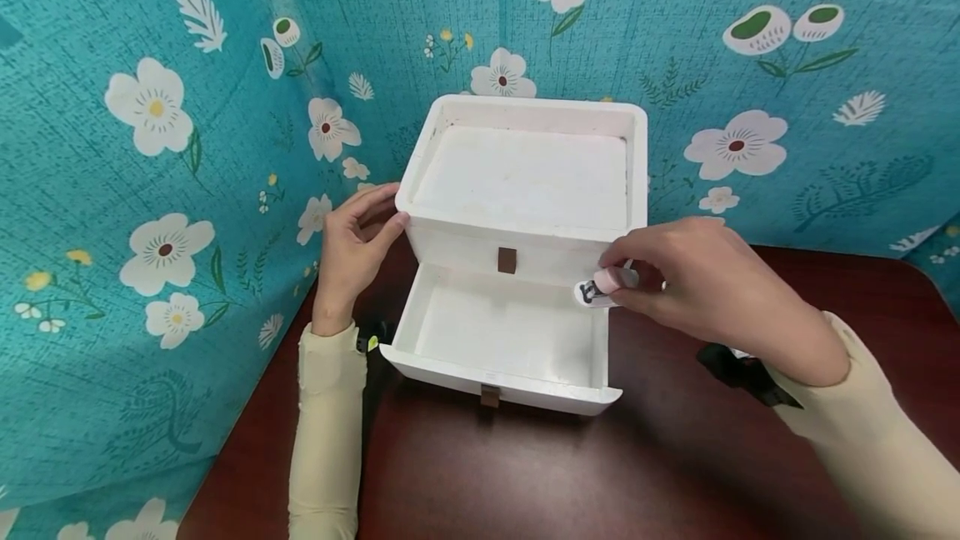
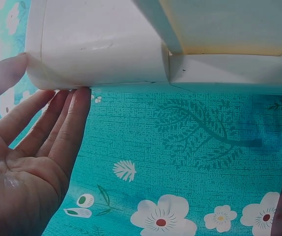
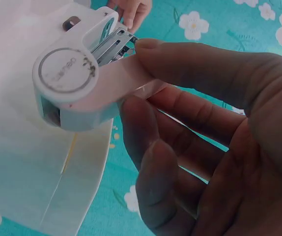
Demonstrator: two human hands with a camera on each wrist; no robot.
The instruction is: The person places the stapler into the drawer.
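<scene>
A white two-tier drawer box (image 1: 525, 182) stands on a dark red table (image 1: 675, 457). Its lower drawer (image 1: 502, 340) is pulled out and looks empty. My right hand (image 1: 697, 290) holds a small pink and white stapler (image 1: 600, 288) at the drawer's right rear corner. In the right wrist view the fingers (image 3: 190, 73) pinch the stapler (image 3: 77, 88), whose metal jaw shows. My left hand (image 1: 356, 244) rests with straight fingers against the box's left front corner; the left wrist view shows those fingers (image 2: 57, 123) touching the box (image 2: 97, 44).
Teal cloth with white flowers (image 1: 150, 148) hangs behind and to the left of the table. Brown tabs (image 1: 507, 260) mark the drawer fronts. A black strap (image 1: 742, 373) sits at my right wrist. Bare table lies in front of the drawer.
</scene>
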